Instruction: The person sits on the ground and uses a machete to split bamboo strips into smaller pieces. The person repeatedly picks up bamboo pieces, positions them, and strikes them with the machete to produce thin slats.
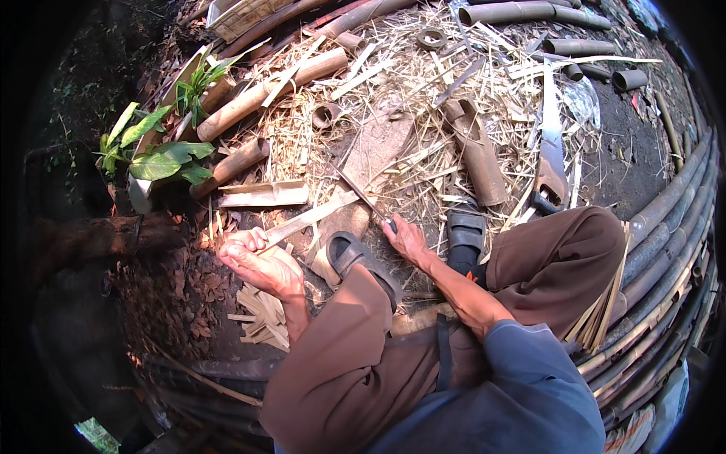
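My left hand (261,261) is closed on the near end of a pale, flat bamboo strip (306,218). The strip slants away to the right, its far end lying over a worn wooden board (378,144) on the ground. In my right hand (407,240) is the dark handle of a knife (357,185). The narrow blade points away and to the left, crossing the strip near its far end; whether it touches the strip I cannot tell. A sandalled foot (352,253) rests beside the board, between my two hands.
A hand saw (551,144) lies at the right, near a cut bamboo tube (478,155). Shavings (302,144) litter the ground. Split strips (262,316) are piled by my left forearm. Long bamboo poles (658,250) line the right side; green leaves (162,159) stand at the left.
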